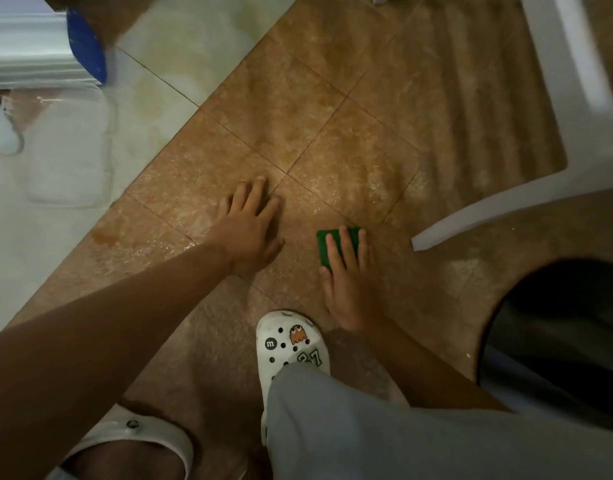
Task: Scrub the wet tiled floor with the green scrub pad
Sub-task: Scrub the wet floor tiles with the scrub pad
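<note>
The green scrub pad (324, 245) lies flat on the wet brown tiled floor (332, 133), near the middle of the view. My right hand (348, 282) presses down on it with straight fingers that cover most of the pad. My left hand (249, 226) rests flat on the wet tiles to the left of the pad, fingers spread. Soapy, shiny patches show on the tiles around both hands.
A white plastic chair (575, 98) stands at the right, one leg (471, 220) close to the pad. A white and blue container (45, 46) stands at the upper left on pale tiles. My white clog (291, 348) is just below my right hand.
</note>
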Action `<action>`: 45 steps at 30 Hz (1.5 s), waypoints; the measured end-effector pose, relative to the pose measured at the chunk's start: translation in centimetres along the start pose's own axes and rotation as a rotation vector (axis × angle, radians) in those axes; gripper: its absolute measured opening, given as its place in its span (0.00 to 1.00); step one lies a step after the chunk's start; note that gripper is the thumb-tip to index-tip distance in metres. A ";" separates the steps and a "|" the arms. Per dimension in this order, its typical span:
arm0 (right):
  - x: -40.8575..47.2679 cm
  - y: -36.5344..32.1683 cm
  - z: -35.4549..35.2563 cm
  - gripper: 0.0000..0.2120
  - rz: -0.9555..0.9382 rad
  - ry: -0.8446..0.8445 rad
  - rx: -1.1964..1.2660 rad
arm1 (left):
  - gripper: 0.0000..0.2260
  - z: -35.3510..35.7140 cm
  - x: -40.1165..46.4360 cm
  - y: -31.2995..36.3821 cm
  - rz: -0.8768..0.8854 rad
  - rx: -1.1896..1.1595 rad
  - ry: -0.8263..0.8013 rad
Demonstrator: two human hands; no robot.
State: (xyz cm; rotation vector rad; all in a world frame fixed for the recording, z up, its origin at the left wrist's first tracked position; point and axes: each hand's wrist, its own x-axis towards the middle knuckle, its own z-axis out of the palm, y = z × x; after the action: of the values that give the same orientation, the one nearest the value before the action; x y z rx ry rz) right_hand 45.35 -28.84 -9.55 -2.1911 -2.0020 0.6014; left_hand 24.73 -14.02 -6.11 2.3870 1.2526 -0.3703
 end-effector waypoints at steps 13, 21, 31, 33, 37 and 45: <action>7.6 2.2 -2.5 0.27 0.049 0.068 -0.097 | 0.37 0.4 0.9 0.2 0.029 0.035 -0.042; 0.4 0.2 0.0 0.27 -0.026 0.041 -0.085 | 0.37 0.7 0.8 0.3 0.021 0.037 -0.030; 7.0 3.6 -3.3 0.27 -0.006 0.037 -0.152 | 0.36 0.7 0.4 0.3 0.032 0.007 -0.019; 8.7 3.8 -4.0 0.28 0.062 0.057 -0.146 | 0.36 0.6 0.4 0.4 0.024 0.010 -0.024; 8.9 2.5 -3.9 0.28 0.157 0.064 -0.112 | 0.36 0.3 0.5 0.7 0.017 0.014 -0.036; 0.6 -0.6 0.2 0.27 0.080 0.061 -0.041 | 0.37 -0.2 1.2 0.2 0.046 0.005 -0.007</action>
State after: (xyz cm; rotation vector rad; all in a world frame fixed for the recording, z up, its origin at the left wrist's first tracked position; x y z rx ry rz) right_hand 44.78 -28.27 -9.67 -2.2934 -1.9221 0.5007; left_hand 25.56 -13.11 -6.39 2.4122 1.1932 -0.3681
